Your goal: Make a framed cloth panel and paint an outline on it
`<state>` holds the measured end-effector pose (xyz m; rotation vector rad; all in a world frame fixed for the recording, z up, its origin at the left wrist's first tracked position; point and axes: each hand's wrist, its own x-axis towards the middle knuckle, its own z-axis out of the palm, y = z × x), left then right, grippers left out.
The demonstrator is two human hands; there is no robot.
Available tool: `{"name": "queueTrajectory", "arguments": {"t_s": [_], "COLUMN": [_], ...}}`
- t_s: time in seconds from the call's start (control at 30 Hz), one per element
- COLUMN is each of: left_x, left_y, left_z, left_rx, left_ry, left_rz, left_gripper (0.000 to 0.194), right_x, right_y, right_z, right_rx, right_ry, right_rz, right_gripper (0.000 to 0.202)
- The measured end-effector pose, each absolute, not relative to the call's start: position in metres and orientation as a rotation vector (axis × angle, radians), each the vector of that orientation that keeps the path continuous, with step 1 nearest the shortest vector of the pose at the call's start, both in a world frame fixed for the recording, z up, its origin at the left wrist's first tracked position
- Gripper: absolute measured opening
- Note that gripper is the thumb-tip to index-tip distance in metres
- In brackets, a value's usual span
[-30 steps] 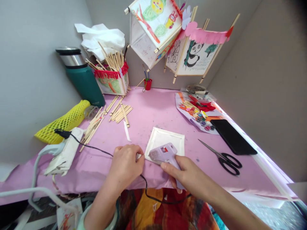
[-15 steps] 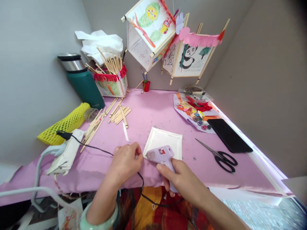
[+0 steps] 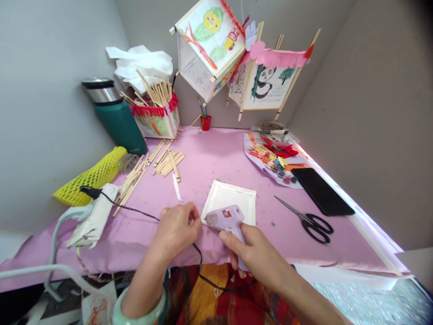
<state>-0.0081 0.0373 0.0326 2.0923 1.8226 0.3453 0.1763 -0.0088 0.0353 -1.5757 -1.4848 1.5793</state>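
Observation:
My right hand [image 3: 250,246] is wrapped round the handle of a pale purple hot glue gun [image 3: 226,218]. The gun's nozzle points left, at the lower left corner of a white square panel [image 3: 233,194] with raised strips along its edges. Close to that corner is my left hand [image 3: 179,223], its thumb and forefinger pinched together. What lies in the pinch, if anything, is too small to make out. A black cord [image 3: 199,257] passes under my left wrist and down over the table edge.
Black-handled scissors [image 3: 314,225] and a black phone [image 3: 321,192] lie to the right. Wooden sticks [image 3: 169,162], a white paper strip [image 3: 177,187] and a power strip [image 3: 96,221] are on the left. A teal bottle [image 3: 118,122] stands behind. Paper lanterns [image 3: 270,85] hang at the back.
Both hands and the glue gun keep nearly the same place at the panel's corner. The whole view has shifted very slightly.

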Motion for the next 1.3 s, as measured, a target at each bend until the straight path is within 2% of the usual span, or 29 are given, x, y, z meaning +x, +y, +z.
{"name": "queueTrajectory", "arguments": {"t_s": [0.3, 0.5, 0.63, 0.77, 0.9, 1.17, 1.3], "left_x": [-0.012, -0.023, -0.023, -0.02, -0.018, -0.004, -0.004], "left_y": [0.038, 0.032, 0.014, 0.004, 0.005, 0.007, 0.007], "left_z": [0.03, 0.025, 0.013, -0.002, -0.006, 0.011, 0.009], "left_rx": [2.064, 1.859, 2.119, 2.413, 2.562, 2.799, 2.592], "left_ry": [1.784, 1.728, 1.588, 1.517, 1.517, 1.63, 1.64], "left_rz": [0.41, 0.772, 0.882, 0.973, 0.92, 0.539, 0.682], "left_gripper": [0.013, 0.016, 0.015, 0.022, 0.024, 0.022, 0.022], "right_x": [0.18, 0.187, 0.189, 0.19, 0.19, 0.19, 0.188], "right_y": [-0.007, -0.009, -0.011, -0.012, -0.012, -0.012, -0.013], "right_z": [0.04, 0.042, 0.04, 0.037, 0.037, 0.037, 0.037], "right_rx": [-1.605, -1.601, -1.593, -1.585, -1.586, -1.584, -1.625], "right_ry": [-1.404, -1.345, -1.303, -1.284, -1.266, -1.28, -1.298], "right_rz": [1.536, 1.518, 1.503, 1.503, 1.506, 1.499, 1.493], "right_gripper": [0.032, 0.033, 0.036, 0.037, 0.036, 0.035, 0.036]}}
